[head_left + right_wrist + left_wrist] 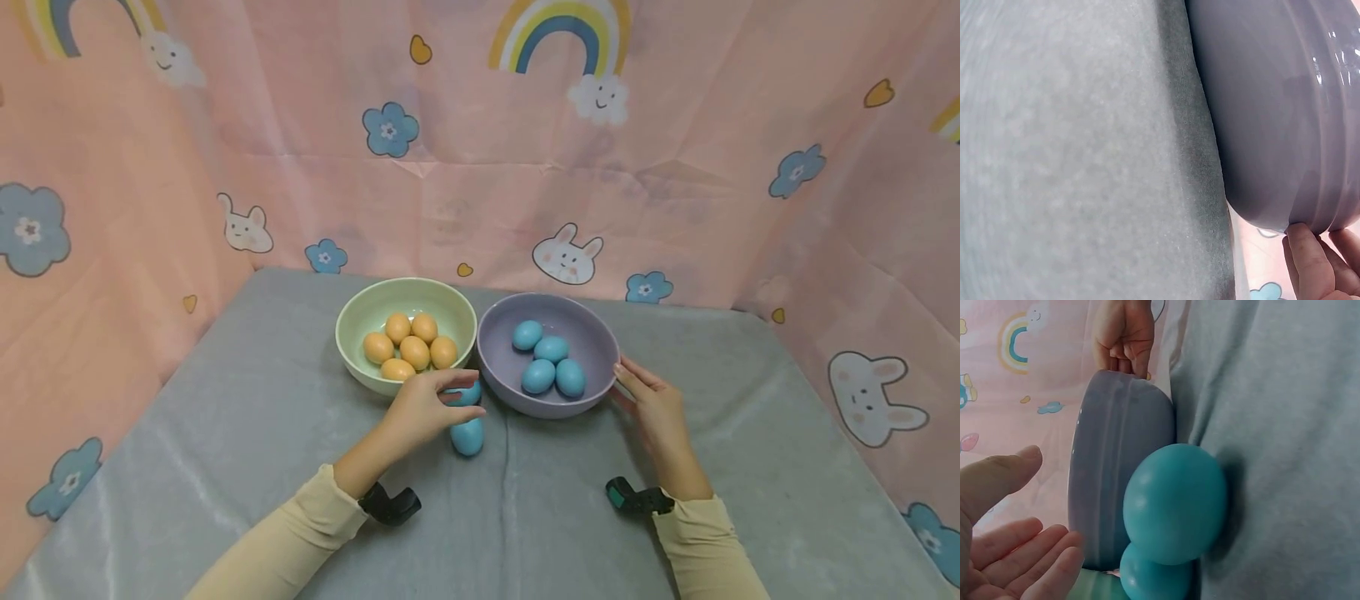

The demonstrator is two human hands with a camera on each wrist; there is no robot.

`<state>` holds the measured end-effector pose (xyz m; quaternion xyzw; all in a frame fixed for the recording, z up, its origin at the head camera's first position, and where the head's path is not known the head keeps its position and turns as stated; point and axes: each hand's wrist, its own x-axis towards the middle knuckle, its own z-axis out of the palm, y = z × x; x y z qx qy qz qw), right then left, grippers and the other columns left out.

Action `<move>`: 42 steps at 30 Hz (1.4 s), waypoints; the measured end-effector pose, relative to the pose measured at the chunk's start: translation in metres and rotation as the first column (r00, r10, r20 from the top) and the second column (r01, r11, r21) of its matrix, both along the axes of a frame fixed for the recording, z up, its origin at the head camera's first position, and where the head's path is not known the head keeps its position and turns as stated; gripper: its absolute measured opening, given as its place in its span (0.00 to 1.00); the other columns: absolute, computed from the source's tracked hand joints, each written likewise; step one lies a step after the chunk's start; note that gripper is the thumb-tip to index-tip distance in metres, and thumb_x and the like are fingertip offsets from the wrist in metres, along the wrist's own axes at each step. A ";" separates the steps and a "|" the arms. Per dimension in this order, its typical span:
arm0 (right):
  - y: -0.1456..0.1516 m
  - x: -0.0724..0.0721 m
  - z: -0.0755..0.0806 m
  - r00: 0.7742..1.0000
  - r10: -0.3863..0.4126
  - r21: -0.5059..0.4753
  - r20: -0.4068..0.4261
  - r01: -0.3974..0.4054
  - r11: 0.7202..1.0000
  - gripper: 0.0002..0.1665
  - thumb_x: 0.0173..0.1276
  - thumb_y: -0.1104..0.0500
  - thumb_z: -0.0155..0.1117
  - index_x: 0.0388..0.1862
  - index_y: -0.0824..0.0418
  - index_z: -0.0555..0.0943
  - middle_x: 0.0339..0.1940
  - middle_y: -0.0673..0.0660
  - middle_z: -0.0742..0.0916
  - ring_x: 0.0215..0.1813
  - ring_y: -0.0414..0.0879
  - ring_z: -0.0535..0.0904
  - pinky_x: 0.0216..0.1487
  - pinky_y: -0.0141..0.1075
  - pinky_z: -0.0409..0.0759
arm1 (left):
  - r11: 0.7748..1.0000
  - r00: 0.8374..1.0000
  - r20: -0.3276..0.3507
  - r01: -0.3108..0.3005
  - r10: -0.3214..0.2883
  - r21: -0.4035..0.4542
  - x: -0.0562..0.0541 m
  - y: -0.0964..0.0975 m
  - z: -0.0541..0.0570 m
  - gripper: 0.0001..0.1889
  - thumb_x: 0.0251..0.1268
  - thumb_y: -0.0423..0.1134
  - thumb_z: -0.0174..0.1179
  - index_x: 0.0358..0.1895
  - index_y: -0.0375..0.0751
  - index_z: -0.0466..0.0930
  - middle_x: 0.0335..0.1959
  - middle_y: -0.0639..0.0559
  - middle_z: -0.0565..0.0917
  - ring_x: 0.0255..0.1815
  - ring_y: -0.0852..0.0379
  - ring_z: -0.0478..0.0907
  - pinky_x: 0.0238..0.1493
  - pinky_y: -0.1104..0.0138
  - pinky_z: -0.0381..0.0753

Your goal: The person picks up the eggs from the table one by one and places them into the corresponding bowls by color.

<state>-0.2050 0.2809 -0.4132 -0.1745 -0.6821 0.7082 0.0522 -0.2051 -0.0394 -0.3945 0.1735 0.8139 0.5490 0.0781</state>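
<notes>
My left hand [423,408] hovers with thumb and fingers apart over two blue eggs, holding nothing. The nearer egg [467,439] lies on the cloth; the farther egg [468,394], partly covered by my fingers, sits just beyond it, between the two bowls. In the left wrist view the larger-looking blue egg [1175,503] stands clear of the fingers. At its right side, my right hand [655,408] holds the purple bowl [498,337], thumb at the rim and other fingers against the outer wall. Several blue eggs [551,349] lie inside that bowl.
A light green bowl [352,333] with several yellow-orange eggs [414,352] stands beside the purple bowl on the left. Grey cloth [247,442] covers the table. A pink printed curtain [300,117] hangs behind and at both sides.
</notes>
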 end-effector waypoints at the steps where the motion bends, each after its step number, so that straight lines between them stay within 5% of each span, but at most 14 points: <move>1: 0.000 0.000 0.000 1.000 -0.003 -0.007 -0.004 0.003 1.000 0.31 0.72 0.54 0.64 0.69 0.65 0.71 0.62 0.41 0.83 0.55 0.27 0.79 0.61 0.32 0.82 | 1.000 1.000 0.005 0.002 -0.002 0.003 0.001 -0.001 -0.002 0.25 0.56 0.38 0.74 0.58 0.34 0.82 0.59 0.41 0.84 0.56 0.43 0.84 0.57 0.62 0.86; 5: 0.000 0.000 -0.001 1.000 -0.006 -0.019 -0.014 0.006 1.000 0.32 0.72 0.55 0.65 0.69 0.67 0.70 0.55 0.37 0.86 0.54 0.26 0.79 0.59 0.30 0.83 | 1.000 1.000 0.001 -0.004 0.004 0.000 0.004 -0.005 -0.007 0.26 0.55 0.37 0.75 0.58 0.34 0.82 0.59 0.41 0.84 0.57 0.44 0.84 0.58 0.60 0.85; 12: 0.001 0.000 -0.001 1.000 0.002 -0.010 -0.012 -0.002 1.000 0.32 0.72 0.54 0.64 0.70 0.66 0.70 0.62 0.42 0.84 0.55 0.28 0.79 0.64 0.36 0.79 | 0.998 0.999 -0.007 -0.040 0.040 -0.043 0.011 -0.009 -0.013 0.28 0.52 0.38 0.76 0.58 0.33 0.82 0.58 0.43 0.85 0.58 0.46 0.83 0.60 0.59 0.83; 17: 0.000 0.000 -0.001 1.000 0.002 -0.011 -0.006 -0.002 1.000 0.33 0.71 0.54 0.65 0.70 0.66 0.70 0.58 0.40 0.85 0.55 0.28 0.80 0.62 0.34 0.81 | 0.997 0.998 -0.011 -0.055 0.055 -0.055 0.016 -0.010 -0.015 0.28 0.52 0.37 0.76 0.57 0.32 0.82 0.57 0.42 0.85 0.57 0.44 0.84 0.59 0.60 0.85; 24: 0.000 0.001 -0.001 1.000 0.004 0.006 0.007 -0.004 1.000 0.33 0.72 0.54 0.65 0.70 0.66 0.70 0.68 0.49 0.79 0.57 0.29 0.80 0.59 0.30 0.82 | 0.995 0.998 -0.018 -0.069 0.068 -0.070 0.020 -0.010 -0.019 0.27 0.50 0.36 0.77 0.55 0.31 0.83 0.55 0.41 0.86 0.54 0.43 0.85 0.55 0.61 0.86; 31: -0.001 0.001 -0.001 1.000 -0.005 -0.010 -0.002 0.005 1.000 0.33 0.71 0.54 0.66 0.69 0.66 0.71 0.63 0.43 0.83 0.54 0.28 0.81 0.58 0.30 0.83 | 0.996 0.998 -0.006 -0.062 0.062 -0.064 0.021 -0.009 -0.024 0.29 0.49 0.35 0.77 0.57 0.31 0.82 0.57 0.39 0.85 0.55 0.43 0.85 0.55 0.60 0.86; 42: -0.001 0.001 0.000 1.000 -0.004 0.014 0.013 0.003 1.000 0.32 0.72 0.54 0.65 0.70 0.65 0.70 0.69 0.50 0.79 0.56 0.28 0.80 0.62 0.34 0.80 | 0.995 0.998 0.010 -0.058 0.059 -0.078 0.021 -0.007 -0.031 0.30 0.48 0.34 0.78 0.58 0.30 0.81 0.58 0.38 0.83 0.55 0.42 0.84 0.55 0.61 0.86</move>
